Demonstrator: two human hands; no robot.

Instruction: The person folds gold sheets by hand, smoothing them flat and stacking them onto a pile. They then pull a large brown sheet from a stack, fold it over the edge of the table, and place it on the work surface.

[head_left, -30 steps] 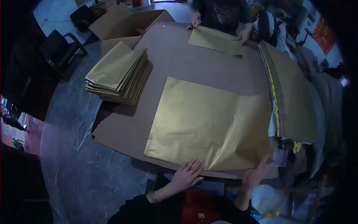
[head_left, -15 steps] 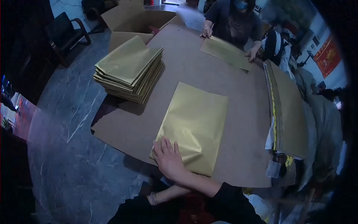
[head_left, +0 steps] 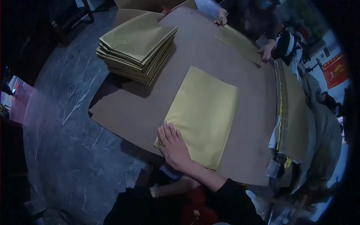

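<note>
A folded gold paper sheet (head_left: 204, 108) lies on the brown cardboard-topped table in front of me. My right hand (head_left: 174, 148) rests flat on its near left corner, fingers stretched out. My left hand (head_left: 178, 187), a bracelet at its wrist, crosses beneath my right forearm at the table's near edge. Its fingers are hidden, so whether it holds anything does not show. To the far left stands a stack of folded gold paper (head_left: 138, 45) in several layers.
Across the table (head_left: 127, 120), a person's hands (head_left: 267, 50) hold another gold sheet (head_left: 240, 43). A cardboard box (head_left: 133, 17) stands behind the stack. Along the right edge, a thick upright bundle of brown board (head_left: 294, 112) sits near grey fabric (head_left: 322, 120).
The raised crease near my right hand has flattened out. That hand stays on the same corner of the sheet. The whole view has shifted, with the far side of the table higher up.
</note>
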